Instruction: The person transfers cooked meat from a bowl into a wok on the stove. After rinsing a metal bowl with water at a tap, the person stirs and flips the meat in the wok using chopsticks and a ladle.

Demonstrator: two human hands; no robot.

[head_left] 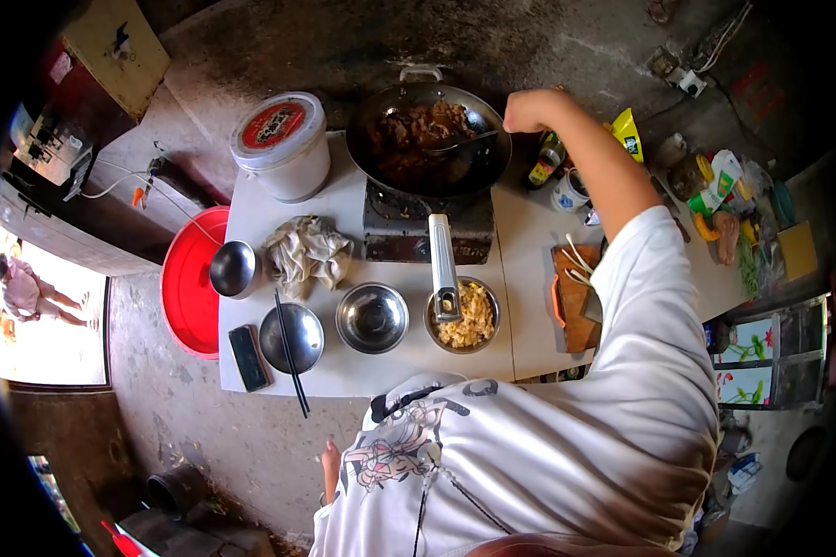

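My right hand (pixel 534 110) is closed around the handle of a metal spatula (pixel 469 143), at the right rim of a dark wok (pixel 488 172). The spatula's far end reaches into browned chunks of food (pixel 418 130), so its blade is partly hidden. Beneath the wok is a stove (pixel 427 227), and the wok's long handle (pixel 443 255) points toward me over a bowl of yellowish food (pixel 469 320). Low beside my shirt, my left hand (pixel 331 460) shows only in part, fingers outstretched and apparently holding nothing.
Left of the stove are a lidded white bucket (pixel 288 167), a crumpled cloth (pixel 308 252), metal bowls (pixel 372 317), chopsticks (pixel 290 343) and a phone (pixel 248 357). A red basin (pixel 188 297) adjoins the table. Rightward are bottles (pixel 546 162) and a cutting board (pixel 578 311). A person (pixel 37 292) is outside the doorway.
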